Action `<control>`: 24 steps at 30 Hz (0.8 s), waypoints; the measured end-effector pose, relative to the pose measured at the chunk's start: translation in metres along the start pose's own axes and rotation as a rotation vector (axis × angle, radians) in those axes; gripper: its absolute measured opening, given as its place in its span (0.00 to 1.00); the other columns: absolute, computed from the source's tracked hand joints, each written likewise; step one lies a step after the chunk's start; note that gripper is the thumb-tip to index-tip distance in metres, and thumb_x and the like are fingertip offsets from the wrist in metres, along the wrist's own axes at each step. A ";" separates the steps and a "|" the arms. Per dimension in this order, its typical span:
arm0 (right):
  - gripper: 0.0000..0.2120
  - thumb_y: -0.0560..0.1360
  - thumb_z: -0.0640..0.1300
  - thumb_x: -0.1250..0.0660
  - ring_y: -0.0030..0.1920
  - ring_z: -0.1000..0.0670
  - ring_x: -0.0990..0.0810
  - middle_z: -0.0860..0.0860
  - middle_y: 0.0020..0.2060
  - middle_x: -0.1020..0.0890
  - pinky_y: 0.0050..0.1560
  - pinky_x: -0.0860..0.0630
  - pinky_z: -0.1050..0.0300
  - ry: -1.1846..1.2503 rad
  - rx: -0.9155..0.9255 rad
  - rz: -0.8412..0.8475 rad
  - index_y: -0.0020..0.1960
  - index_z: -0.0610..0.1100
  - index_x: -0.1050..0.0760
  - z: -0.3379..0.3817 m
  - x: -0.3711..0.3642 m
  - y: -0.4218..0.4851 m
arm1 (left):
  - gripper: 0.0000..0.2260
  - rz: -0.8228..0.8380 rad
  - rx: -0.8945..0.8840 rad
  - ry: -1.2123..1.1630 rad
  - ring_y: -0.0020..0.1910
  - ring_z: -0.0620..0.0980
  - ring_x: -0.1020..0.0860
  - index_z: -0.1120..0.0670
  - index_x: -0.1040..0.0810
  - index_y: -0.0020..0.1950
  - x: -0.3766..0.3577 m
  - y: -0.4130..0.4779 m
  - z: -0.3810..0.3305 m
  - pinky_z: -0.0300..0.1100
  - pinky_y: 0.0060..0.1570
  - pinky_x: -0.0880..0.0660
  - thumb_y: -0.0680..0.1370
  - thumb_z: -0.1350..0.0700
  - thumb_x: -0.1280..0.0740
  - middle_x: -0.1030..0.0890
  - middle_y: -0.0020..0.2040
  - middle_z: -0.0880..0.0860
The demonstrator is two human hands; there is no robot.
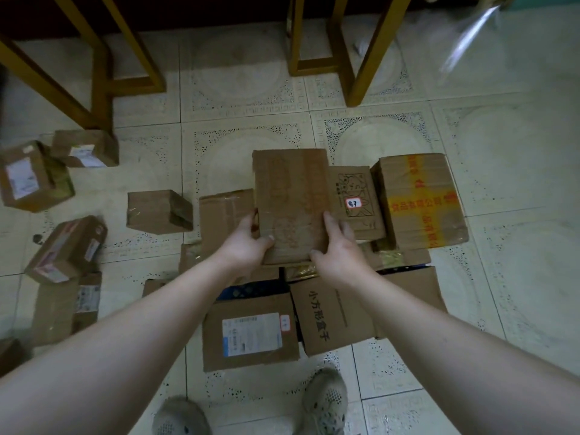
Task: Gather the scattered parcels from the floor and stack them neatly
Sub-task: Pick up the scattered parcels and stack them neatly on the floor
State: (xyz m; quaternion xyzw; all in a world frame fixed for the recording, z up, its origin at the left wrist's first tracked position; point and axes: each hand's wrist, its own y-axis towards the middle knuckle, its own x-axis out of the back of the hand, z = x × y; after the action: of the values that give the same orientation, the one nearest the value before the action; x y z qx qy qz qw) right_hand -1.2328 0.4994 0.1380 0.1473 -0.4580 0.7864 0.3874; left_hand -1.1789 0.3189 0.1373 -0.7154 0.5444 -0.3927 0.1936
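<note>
At box (292,202) edges, hands (248,246) (337,257) (floor (238,142) beyond)

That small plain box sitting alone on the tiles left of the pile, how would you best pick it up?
Probably from above, fingers pinching the small plain box across its near and far sides: bare floor borders both, while its right side sits close to the pile. It lies flat, so it should lift level.

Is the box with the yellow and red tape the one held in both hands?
No, the left hand and right hand grip a plain brown box; the yellow-taped box rests beside it.
</note>
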 end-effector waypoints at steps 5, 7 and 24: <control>0.40 0.76 0.52 0.34 0.73 0.43 0.39 0.49 0.77 0.53 0.69 0.33 0.46 -0.019 -0.069 0.062 0.78 0.57 0.58 0.003 0.011 0.004 | 0.34 -0.007 0.014 0.083 0.66 0.53 0.29 0.44 0.46 0.76 0.006 0.003 -0.001 0.46 0.58 0.28 0.76 0.49 0.32 0.33 0.72 0.51; 0.41 0.75 0.53 0.34 0.73 0.42 0.39 0.48 0.77 0.52 0.70 0.33 0.44 -0.010 -0.098 0.076 0.78 0.57 0.57 0.005 0.014 0.006 | 0.34 0.016 0.026 0.119 0.67 0.53 0.30 0.45 0.45 0.76 0.007 0.001 -0.003 0.44 0.56 0.29 0.75 0.49 0.31 0.33 0.72 0.52; 0.33 0.77 0.48 0.34 0.70 0.42 0.34 0.46 0.75 0.43 0.67 0.31 0.43 -0.057 0.053 -0.095 0.77 0.55 0.46 0.002 0.015 -0.002 | 0.33 0.062 0.047 -0.055 0.56 0.51 0.23 0.45 0.47 0.76 -0.003 -0.001 -0.008 0.49 0.55 0.24 0.77 0.53 0.33 0.29 0.69 0.54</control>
State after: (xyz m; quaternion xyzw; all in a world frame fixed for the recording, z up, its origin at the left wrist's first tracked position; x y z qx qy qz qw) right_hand -1.2410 0.5052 0.1492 0.2013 -0.4402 0.7746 0.4069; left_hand -1.1843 0.3234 0.1419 -0.7039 0.5515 -0.3794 0.2375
